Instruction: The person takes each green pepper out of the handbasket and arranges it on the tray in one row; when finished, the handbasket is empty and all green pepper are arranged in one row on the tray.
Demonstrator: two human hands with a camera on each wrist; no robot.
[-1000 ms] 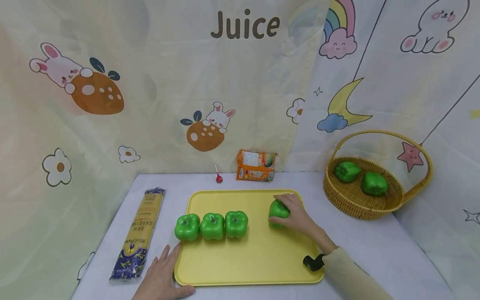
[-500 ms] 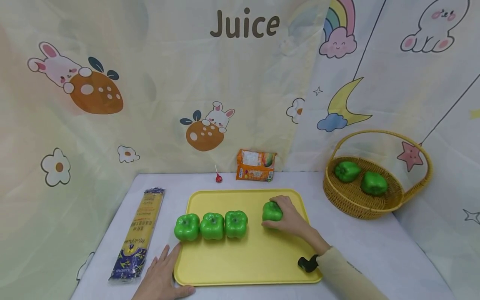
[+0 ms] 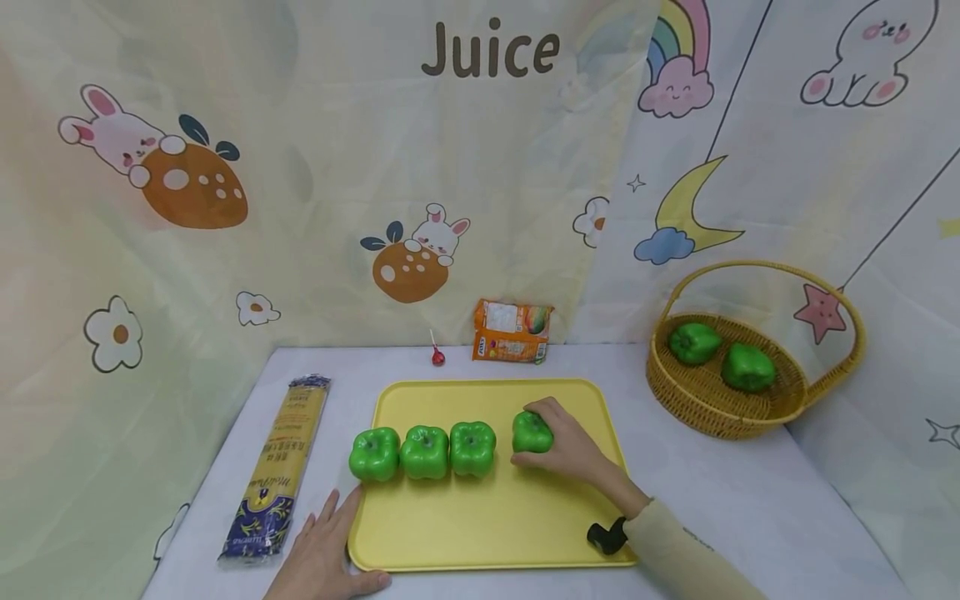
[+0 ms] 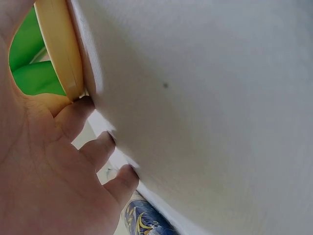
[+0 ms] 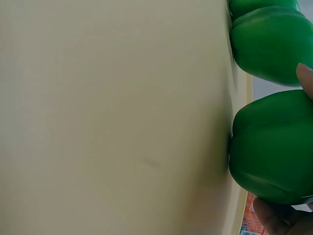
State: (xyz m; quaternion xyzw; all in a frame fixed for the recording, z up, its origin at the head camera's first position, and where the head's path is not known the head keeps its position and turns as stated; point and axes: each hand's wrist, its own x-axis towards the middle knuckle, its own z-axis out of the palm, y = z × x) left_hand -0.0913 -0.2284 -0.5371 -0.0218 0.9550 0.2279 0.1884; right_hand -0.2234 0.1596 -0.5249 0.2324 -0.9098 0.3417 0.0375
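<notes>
I get a bright, even head view, with small glints on the green peppers (image 3: 425, 454). My wrist views look dimmer, the tray (image 5: 122, 98) blurry and softly shadowed.

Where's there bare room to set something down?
Free: the yellow tray between the row of three peppers and its near rim; the white table in front of the basket, right of the right sleeve. Tight: between that row and the pepper the right hand grips, and between left hand and packet.

Your white table (image 3: 780, 500) carries a yellow tray (image 3: 450, 525); around it, pasta pack (image 3: 276, 468) at nine o'clock, lollipop (image 3: 438, 358) (red) eleven, orange packet (image 3: 513, 331) twelve, basket (image 3: 678, 400) two.
</notes>
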